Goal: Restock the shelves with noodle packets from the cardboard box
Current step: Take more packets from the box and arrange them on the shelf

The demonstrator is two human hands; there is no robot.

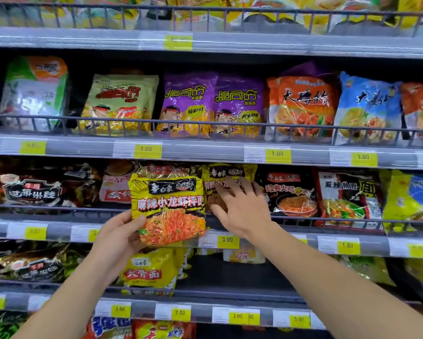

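1. Head view: my left hand [118,231] grips a yellow noodle packet [167,211] by its lower left corner, thumb on the front and fingers curled behind. The packet is upright, in front of the rail of the third shelf [58,228] and not yet behind it.
2. My right hand [241,206] is open, with straight, spread fingers pressing on the shelved yellow packet [226,174] of the same kind, just right of the one I carry.
3. The cardboard box is not in view.
4. I judge the step is to put the packet into its row. To do it well, I would keep the shelved packets pushed back with the right hand, lift the new packet over the wire rail, and set it upright with the print to the front, above the 3.00 price tag [227,241].
5. Both forearms reach up and forward from the near edge. The left wrist is bent a little back; the right palm faces the shelf.
6. The thin film may slip or crumple, so a firm hold on the corner is better.
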